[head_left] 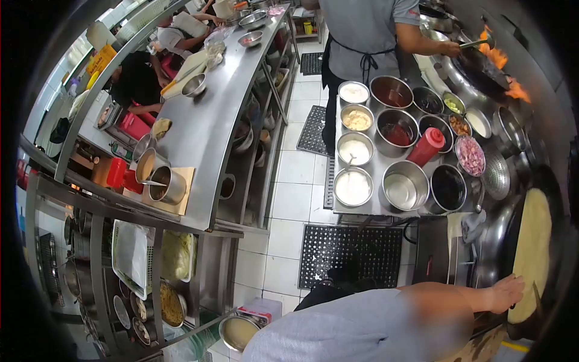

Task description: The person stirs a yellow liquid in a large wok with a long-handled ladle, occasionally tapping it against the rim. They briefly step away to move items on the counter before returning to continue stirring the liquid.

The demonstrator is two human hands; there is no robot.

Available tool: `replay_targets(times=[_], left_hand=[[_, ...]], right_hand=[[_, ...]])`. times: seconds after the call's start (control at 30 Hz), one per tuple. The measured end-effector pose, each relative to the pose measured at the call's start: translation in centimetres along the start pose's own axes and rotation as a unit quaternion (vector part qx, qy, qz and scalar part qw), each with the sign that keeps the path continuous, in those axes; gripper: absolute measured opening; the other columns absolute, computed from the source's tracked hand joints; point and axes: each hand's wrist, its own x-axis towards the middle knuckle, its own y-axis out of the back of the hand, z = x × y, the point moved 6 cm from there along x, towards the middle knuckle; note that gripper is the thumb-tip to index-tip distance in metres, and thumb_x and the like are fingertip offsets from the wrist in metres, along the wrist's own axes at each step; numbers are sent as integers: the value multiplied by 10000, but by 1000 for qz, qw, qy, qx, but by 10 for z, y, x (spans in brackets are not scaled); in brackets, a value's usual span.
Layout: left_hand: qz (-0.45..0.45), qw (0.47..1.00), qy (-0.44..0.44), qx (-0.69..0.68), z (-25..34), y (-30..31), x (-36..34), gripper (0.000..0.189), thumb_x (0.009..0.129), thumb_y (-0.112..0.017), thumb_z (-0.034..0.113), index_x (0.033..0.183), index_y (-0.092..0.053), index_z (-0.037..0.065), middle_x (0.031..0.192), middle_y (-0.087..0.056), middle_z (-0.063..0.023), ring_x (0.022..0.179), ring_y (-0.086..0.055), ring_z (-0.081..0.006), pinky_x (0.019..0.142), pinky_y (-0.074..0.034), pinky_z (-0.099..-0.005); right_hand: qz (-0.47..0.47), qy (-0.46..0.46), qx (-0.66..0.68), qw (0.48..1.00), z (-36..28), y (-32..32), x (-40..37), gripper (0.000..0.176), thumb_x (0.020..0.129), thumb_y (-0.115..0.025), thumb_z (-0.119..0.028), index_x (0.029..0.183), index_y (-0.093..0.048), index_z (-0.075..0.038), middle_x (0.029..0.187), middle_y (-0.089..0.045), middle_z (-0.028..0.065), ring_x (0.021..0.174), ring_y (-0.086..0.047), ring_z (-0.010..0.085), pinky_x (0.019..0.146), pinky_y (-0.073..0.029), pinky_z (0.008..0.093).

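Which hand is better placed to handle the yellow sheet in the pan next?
Probably the left hand: it is right at the lower part of the yellow sheet. The right hand is not in view, so its position cannot be judged.

Plain light-grey shirt point(313, 336), short sleeve point(386, 304) blurred near its edge, bare forearm point(482, 300), ungloved hand point(508, 294)

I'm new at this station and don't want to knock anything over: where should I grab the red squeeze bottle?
Probably around the middle of the red squeeze bottle's body, coming from above on the camera's side. That rounded length shows unobstructed, while metal pots crowd closely around its base, leaving little room lower down.
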Motion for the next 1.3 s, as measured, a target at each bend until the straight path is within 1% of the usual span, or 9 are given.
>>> replay_targets(times=[0.03, 0.07, 0.23, 0.67, 0.77, 0.83, 0.93, 1.13, 1.3], left_hand=[[-10, 1000, 8, -20, -1, -1, 1, 248, 768, -610, 182, 966, -644, 36, 1116, -566, -177, 1180, -459, -353, 994, -367, -466], [-14, 1000, 10, -21, -1, -1, 1, 234, 767, -610, 175, 953, -643, 38, 1106, -563, -172, 1170, -461, -348, 985, -370, -461], [61, 997, -44, 30, 9, 22, 5, 149, 756, -610, 142, 873, -629, 52, 1038, -543, -141, 1087, -471, -318, 916, -385, -436], [-62, 998, -9, 2, 8, 26, 11, 227, 782, -607, 138, 978, -637, 28, 1154, -534, -173, 1163, -454, -336, 974, -381, -454], [-69, 997, 1, -19, 2, 11, 5, 312, 797, -595, 134, 1084, -636, 21, 1278, -509, -202, 1273, -413, -366, 1062, -350, -493], [-153, 986, 33, -58, 3, 18, 8, 359, 803, -590, 133, 1141, -629, 19, 1342, -485, -213, 1327, -382, -384, 1103, -325, -514], [-100, 994, 4, -47, 2, 15, 4, 390, 790, -603, 142, 1157, -626, 14, 1342, -485, -212, 1315, -393, -394, 1096, -336, -525], [42, 997, -46, 33, 6, 14, -5, 353, 740, -630, 163, 1057, -650, 10, 1195, -546, -196, 1237, -443, -364, 1060, -361, -502], [-7, 999, -17, 41, 9, 20, 4, 210, 750, -619, 175, 912, -650, 46, 1049, -553, -132, 1119, -476, -311, 975, -376, -434]], right_hand=[[-2, 29, -94, 995, -28, -8, 1, 297, 955, -641, -220, 727, -540, -60, 685, -465, 84, 713, -490, 211, 757, -500, 449], [75, -108, 200, 971, -35, -12, -2, 271, 941, -664, -190, 714, -543, -105, 672, -444, 51, 693, -457, 177, 736, -475, 424], [43, -126, 179, 975, -93, -6, 13, 367, 956, -612, -212, 639, -445, -132, 563, -330, 8, 524, -351, 155, 582, -355, 348], [145, -198, 376, 894, -87, 19, 14, 399, 1001, -512, -224, 630, -389, -142, 535, -368, -7, 441, -334, 113, 450, -307, 276], [157, -139, 349, 913, -46, 14, 8, 396, 945, -619, -175, 610, -412, -133, 535, -270, 16, 504, -322, 165, 604, -327, 368], [152, -115, 343, 920, -38, -2, 3, 415, 963, -546, -181, 589, -371, -143, 514, -243, 32, 505, -326, 181, 602, -328, 383], [139, -99, 336, 926, -21, -30, -10, 409, 966, -513, -234, 591, -377, -141, 515, -259, 49, 520, -329, 228, 604, -341, 414], [154, -55, 372, 914, -6, -89, -33, 392, 937, -556, -246, 611, -385, -112, 533, -306, 67, 530, -350, 248, 633, -388, 485], [134, -87, 352, 922, 52, -115, -52, 398, 940, -562, -250, 613, -389, -104, 538, -311, 68, 526, -355, 249, 638, -394, 486]])
